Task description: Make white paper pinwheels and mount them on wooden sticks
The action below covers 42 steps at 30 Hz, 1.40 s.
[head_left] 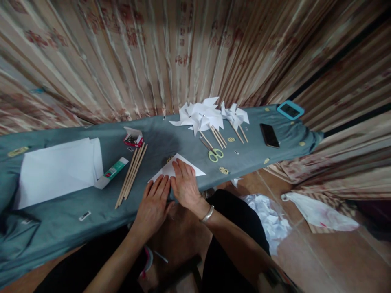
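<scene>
— White paper, a folded sheet (179, 167), lies flat at the near edge of the bench (61, 228), one pointed corner aimed to the right. Both hands are on it.

— Gripping it?

— No. The right hand (185, 183) lies spread across the middle of the sheet, fingers (180, 167) flat and extended, pressing down with nothing pinched. The left hand (154, 203) rests just beside it, touching the sheet's near left corner, fingers likewise laid out flat, closed on nothing.

— How would you expect it to handle?

— Very light and thin, I'd judge, limp across its width but stiffer along a fold. It should slide easily on the grey-green cloth, so a flat palm holds it better than a pinch. It creases for good and tears readily; to lift it, the free pointed corner or the long folded edge looks the safest hold.

— And around it?

— Just left, a bundle of wooden sticks (131, 175), a small red box of pins (133, 138) and a green-and-white packet (111, 173). Farther left, a stack of plain white sheets (58, 167). Behind the sheet, green-handled scissors (214, 152), then finished white paper pinwheels (203, 116) on sticks. A dark phone (269, 135) lies well to the right, with a teal-framed device (290, 110) at the far corner. Crumpled paper scraps (269, 219) are on the floor.
</scene>
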{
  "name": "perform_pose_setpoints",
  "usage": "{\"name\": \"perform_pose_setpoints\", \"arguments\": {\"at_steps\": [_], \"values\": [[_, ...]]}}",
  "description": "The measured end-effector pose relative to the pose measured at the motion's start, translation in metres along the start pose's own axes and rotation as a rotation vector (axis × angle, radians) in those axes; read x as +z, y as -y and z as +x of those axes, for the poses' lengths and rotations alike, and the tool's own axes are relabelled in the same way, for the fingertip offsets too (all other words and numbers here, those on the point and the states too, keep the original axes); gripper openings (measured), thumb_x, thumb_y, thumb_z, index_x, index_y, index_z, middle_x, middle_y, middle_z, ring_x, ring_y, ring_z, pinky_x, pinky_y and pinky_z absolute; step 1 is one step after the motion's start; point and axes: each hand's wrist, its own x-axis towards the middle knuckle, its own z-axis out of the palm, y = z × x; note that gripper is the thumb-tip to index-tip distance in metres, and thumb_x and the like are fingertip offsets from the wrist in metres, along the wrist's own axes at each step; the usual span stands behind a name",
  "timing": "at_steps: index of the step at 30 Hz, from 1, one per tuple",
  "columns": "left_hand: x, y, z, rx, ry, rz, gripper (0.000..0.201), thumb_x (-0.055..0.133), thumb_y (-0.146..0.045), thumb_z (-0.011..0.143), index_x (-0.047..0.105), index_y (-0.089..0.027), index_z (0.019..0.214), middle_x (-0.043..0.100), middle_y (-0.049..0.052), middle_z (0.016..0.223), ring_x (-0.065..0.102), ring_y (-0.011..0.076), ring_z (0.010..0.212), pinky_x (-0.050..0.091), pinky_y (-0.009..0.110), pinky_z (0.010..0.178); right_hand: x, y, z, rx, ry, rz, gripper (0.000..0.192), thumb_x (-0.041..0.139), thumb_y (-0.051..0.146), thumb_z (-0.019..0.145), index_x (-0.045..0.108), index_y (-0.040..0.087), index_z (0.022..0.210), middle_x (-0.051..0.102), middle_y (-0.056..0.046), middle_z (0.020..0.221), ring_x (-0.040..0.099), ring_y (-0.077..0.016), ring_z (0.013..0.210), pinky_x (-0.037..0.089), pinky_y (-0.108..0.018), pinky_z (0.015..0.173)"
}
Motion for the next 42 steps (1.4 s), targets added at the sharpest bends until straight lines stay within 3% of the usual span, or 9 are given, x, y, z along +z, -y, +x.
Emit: {"name": "perform_pose_setpoints", "arguments": {"at_steps": [9,21,34,38,42], "values": [[0.002,0.003,0.001,0.007,-0.013,0.0,0.052,0.051,-0.027,0.09,0.051,0.0,0.134,0.054,0.023,0.14,0.049,0.0372,0.131,0.038,0.053,0.108,-0.002,-0.001,-0.002,0.006,0.002,-0.082,0.049,0.041,0.019,0.095,0.042,0.006,0.143,0.044,-0.018,0.15,0.042,-0.0269,0.134,0.03,-0.044,0.112],[-0.007,-0.004,0.002,-0.072,0.1,-0.064,0.056,0.059,-0.025,0.087,0.048,-0.002,0.138,0.049,0.022,0.145,0.042,0.0353,0.138,0.034,0.053,0.114,-0.014,-0.049,-0.021,0.072,-0.116,-0.137,0.049,0.033,0.02,0.097,0.04,0.005,0.143,0.042,-0.022,0.15,0.037,-0.0262,0.139,0.028,-0.046,0.112],[-0.008,-0.005,0.003,-0.085,0.093,-0.073,0.052,0.056,-0.026,0.09,0.048,-0.007,0.138,0.05,0.02,0.146,0.042,0.0348,0.138,0.033,0.054,0.114,-0.03,-0.084,-0.038,0.199,-0.208,-0.11,0.052,0.036,0.019,0.095,0.038,0.011,0.146,0.042,-0.023,0.15,0.038,-0.0305,0.139,0.031,-0.054,0.109],[-0.008,-0.007,0.004,-0.085,0.099,-0.053,0.052,0.058,-0.025,0.089,0.049,-0.004,0.136,0.05,0.021,0.145,0.042,0.0352,0.138,0.032,0.052,0.114,-0.034,-0.065,-0.035,0.079,-0.19,-0.087,0.051,0.03,0.013,0.095,0.04,0.01,0.145,0.041,-0.021,0.151,0.035,-0.0288,0.141,0.031,-0.052,0.111],[-0.009,-0.006,0.004,-0.082,0.105,-0.05,0.054,0.061,-0.023,0.087,0.048,-0.004,0.136,0.051,0.021,0.143,0.043,0.0352,0.136,0.033,0.051,0.114,-0.021,-0.031,-0.031,-0.242,0.029,-0.055,0.047,0.034,0.009,0.094,0.051,0.007,0.138,0.05,-0.018,0.145,0.044,-0.0279,0.134,0.037,-0.044,0.11]]}}
